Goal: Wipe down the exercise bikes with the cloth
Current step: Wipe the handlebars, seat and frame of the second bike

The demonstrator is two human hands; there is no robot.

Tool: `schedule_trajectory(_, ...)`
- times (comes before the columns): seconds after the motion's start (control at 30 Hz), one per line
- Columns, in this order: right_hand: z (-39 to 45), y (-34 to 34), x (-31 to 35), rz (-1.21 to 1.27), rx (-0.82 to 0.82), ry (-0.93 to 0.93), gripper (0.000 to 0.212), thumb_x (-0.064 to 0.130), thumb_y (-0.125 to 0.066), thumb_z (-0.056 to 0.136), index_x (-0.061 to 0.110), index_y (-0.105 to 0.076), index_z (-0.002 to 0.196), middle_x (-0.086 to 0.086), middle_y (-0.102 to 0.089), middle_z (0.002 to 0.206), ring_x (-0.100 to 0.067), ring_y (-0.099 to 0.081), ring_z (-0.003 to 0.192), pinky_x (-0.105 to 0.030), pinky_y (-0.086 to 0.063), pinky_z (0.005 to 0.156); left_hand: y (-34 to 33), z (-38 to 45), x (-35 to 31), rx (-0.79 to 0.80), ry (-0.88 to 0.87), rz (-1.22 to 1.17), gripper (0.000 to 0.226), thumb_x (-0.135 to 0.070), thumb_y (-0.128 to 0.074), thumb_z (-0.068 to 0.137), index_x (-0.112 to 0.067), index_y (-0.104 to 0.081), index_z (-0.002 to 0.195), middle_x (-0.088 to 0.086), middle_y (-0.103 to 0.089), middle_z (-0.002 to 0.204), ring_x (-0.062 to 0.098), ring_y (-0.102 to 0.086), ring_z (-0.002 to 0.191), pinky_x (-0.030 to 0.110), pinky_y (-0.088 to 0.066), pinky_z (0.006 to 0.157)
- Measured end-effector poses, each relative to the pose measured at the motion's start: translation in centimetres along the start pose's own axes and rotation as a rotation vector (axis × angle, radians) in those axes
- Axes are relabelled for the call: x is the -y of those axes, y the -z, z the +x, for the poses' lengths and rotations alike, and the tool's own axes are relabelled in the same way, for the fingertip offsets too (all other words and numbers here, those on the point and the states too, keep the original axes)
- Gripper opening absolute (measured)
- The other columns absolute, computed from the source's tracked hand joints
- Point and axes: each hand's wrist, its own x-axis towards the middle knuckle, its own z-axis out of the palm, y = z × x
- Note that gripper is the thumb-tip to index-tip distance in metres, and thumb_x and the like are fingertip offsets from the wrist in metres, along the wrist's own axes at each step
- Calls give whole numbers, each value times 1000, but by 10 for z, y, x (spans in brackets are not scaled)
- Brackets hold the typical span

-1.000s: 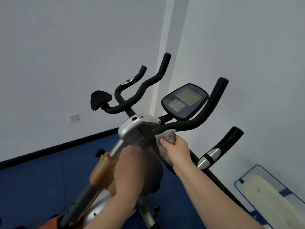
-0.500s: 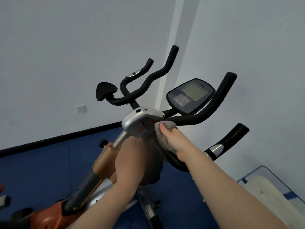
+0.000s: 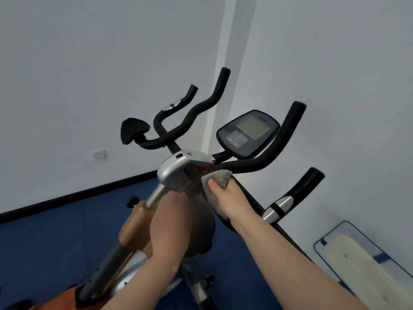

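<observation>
Since 1 s ago, R hand (image 3: 231, 199) slid cloth (image 3: 216, 184) inward to bar (image 3: 241, 167) by stem, fingers pinching it. L hand (image 3: 173, 224) curled on post, steadying bike (image 3: 176, 167). Handlebar wipe underway; next, rub outward w/ firm pressure.

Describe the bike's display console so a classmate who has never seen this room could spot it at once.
Find the orange and silver exercise bike near the room's corner. Above its silver handlebar clamp, between the curved black foam handlebars, sits the dark oval plastic console. It alone carries a pale grey-green screen and buttons.
</observation>
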Motion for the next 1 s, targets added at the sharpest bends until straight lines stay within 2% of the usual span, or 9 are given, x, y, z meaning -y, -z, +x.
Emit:
schedule_trajectory(0.1,-4,2,-3,-106,66,11,42,50,-48,97,24,-50,130,7,-61,114,-15,-58,109,-33,-46,94,0,2,1,-2,-1,-11,27,-42,-42,96,-31,-52,74,-5,-59,61,3,-59,58,26,-42,55)
schedule_trajectory(0.2,6,2,16,15,57,-81,39,48,-43,100,15,-56,115,-1,-62,102,-20,-60,102,-33,-48,89,0,1,0,1,-5,-13,30,-44,-40,97,-31,-51,72,-7,-59,64,5,-59,60,30,-43,55)
schedule_trajectory(0.33,1,10,5,130,175,-63,39,35,-54,99,14,-53,132,-3,-64,125,-19,-61,115,-39,-46,105,1,1,1,0,-16,-20,30,-44,-40,98,-31,-50,72,-8,-57,65,5,-58,62,32,-42,57)
schedule_trajectory(0.43,-5,16,-2,-28,264,13,40,36,-54,98,24,-50,136,7,-61,128,-7,-57,118,-28,-44,102,0,2,3,0,-15,-22,28,-47,-39,97,-34,-50,75,-9,-59,69,5,-58,64,36,-48,59)
schedule_trajectory(0.57,3,10,17,-216,221,72,44,38,-45,102,15,-48,138,-3,-56,134,-19,-50,127,-31,-37,107,0,1,2,1,-19,-32,31,-46,-40,98,-32,-50,73,-12,-60,73,5,-59,65,29,-42,57)
schedule_trajectory(0.7,-25,21,14,-934,243,178,46,43,-47,99,9,-39,129,-12,-61,114,-31,-58,101,-33,-39,75,2,0,2,14,-13,-33,32,-46,-40,98,-32,-49,71,-12,-60,73,5,-58,63,25,-38,55)
schedule_trajectory(0.77,-38,34,7,-1212,269,226,50,44,-50,95,7,-36,125,-11,-61,102,-29,-53,85,-35,-37,67,1,0,4,21,-7,-21,32,-48,-39,98,-32,-49,72,-12,-60,74,5,-58,63,27,-39,54)
schedule_trajectory(0.9,-20,28,18,-1243,339,145,60,49,-47,95,2,-38,131,-14,-60,116,-32,-58,99,-38,-45,78,0,0,4,0,-7,-14,32,-47,-40,98,-30,-46,71,-10,-58,72,5,-57,61,26,-39,54)
schedule_trajectory(1.0,-7,11,24,-1013,247,111,62,56,-44,96,5,-44,132,-16,-59,126,-34,-56,115,-37,-45,89,0,0,2,-6,-9,7,31,-45,-41,99,-30,-47,73,-7,-57,66,4,-57,63,29,-42,56)
